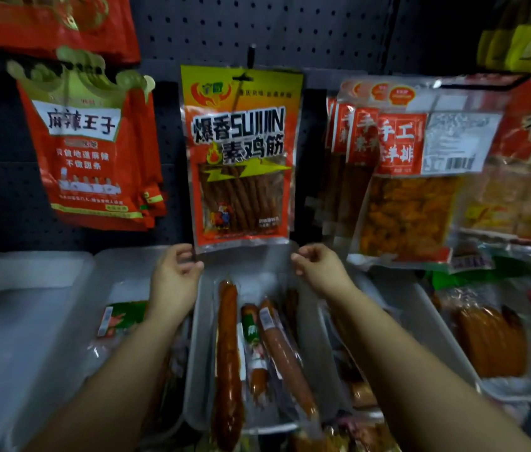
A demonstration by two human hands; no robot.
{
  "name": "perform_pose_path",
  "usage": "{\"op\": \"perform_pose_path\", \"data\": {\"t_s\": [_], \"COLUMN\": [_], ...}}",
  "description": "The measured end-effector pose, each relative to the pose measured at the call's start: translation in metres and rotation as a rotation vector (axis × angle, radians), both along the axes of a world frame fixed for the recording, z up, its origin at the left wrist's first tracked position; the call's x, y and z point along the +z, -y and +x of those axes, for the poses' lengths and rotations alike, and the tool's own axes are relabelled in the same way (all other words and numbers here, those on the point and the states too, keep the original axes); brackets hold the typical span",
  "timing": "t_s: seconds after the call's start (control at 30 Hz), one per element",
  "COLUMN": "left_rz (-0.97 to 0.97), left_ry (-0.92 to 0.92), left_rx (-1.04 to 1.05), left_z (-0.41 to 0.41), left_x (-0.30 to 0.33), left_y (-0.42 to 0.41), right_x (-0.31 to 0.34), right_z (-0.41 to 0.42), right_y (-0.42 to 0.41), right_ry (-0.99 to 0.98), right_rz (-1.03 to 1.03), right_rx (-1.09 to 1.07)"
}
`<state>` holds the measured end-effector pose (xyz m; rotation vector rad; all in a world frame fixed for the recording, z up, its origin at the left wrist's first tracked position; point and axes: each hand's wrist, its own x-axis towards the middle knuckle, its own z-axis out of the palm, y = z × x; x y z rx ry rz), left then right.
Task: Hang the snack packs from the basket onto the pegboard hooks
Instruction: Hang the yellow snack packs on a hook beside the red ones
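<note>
Your snack pack hangs on a pegboard hook, both hands at its bottom edge.

The pegboard (290, 31) carries the orange-and-yellow snack pack (241, 154) on a black hook (251, 57) near its upper middle, between red packs at its left edge and clear-fronted packs at its right. Your left hand (172, 282) and right hand (319, 272) sit at the pack's lower corners, fingers loosely curled; whether they pinch it, you cannot tell.

- We face a dark perforated wall panel (212, 24) from ten to one o'clock.
- Below us, from eight to four o'clock, pale plastic trays (29, 321) sit side by side.
- The light is dim, the corners dark.
</note>
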<state>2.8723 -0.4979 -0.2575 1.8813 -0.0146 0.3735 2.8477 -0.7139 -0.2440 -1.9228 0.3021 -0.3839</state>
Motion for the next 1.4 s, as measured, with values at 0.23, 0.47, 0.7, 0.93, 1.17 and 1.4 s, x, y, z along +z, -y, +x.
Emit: {"op": "perform_pose_path", "data": {"t_s": [0.23, 0.47, 0.7, 0.93, 1.17, 1.4], "left_rz": [-0.067, -0.038, 0.109, 0.372, 0.100, 0.134], "left_ry": [0.204, -0.051, -0.462, -0.532, -0.877, -0.624], "left_rx": [-0.225, -0.705, -0.959, -1.006, -0.704, -0.481], "left_z": [-0.110, -0.211, -0.292, -0.332, -0.307, -0.311], "left_x": [0.003, -0.054, -0.180, -0.269, -0.306, -0.305], "left_y": [0.041, 0.162, 0.275, 0.334, 0.398, 0.382], "right_x": [-0.014, -0.101, -0.218, -0.300, -0.352, -0.352], "right_z": [-0.124, -0.270, -0.397, -0.417, -0.412, -0.418], "right_y": [0.038, 0.165, 0.274, 0.329, 0.316, 0.292], "right_ry": [0.078, -0.140, -0.686, -0.901, -0.708, -0.653], "right_rz": [0.090, 0.194, -0.115, -0.232, -0.045, -0.061], "right_rx": [0.286, -0.058, -0.251, -0.339, -0.274, -0.242]}}
